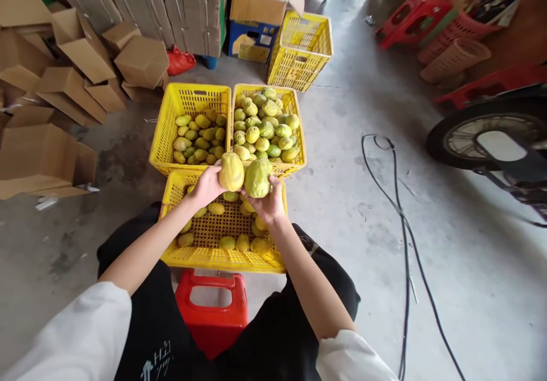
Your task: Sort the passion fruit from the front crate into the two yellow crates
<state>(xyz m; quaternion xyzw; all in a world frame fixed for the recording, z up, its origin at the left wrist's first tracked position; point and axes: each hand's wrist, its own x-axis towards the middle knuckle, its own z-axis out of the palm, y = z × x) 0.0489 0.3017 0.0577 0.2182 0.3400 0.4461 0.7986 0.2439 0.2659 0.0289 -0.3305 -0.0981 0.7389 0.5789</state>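
My left hand (208,187) is closed round a yellowish fruit (231,171). My right hand (270,203) grips a greener fruit (257,177). Both fruits are held side by side, touching, above the far edge of the near yellow crate (222,258), which holds several yellow-green fruits on its bottom. Beyond it stand two more yellow crates: the left one (164,136) about half full of fruit, the right one (298,133) heaped with greener fruit.
A red plastic stool (211,310) stands between my knees. An empty yellow crate (301,50) leans at the back. Cardboard boxes (64,85) pile at left. A black cable (404,221) runs over the concrete floor at right, near a motorbike wheel (482,133) and red stools (412,16).
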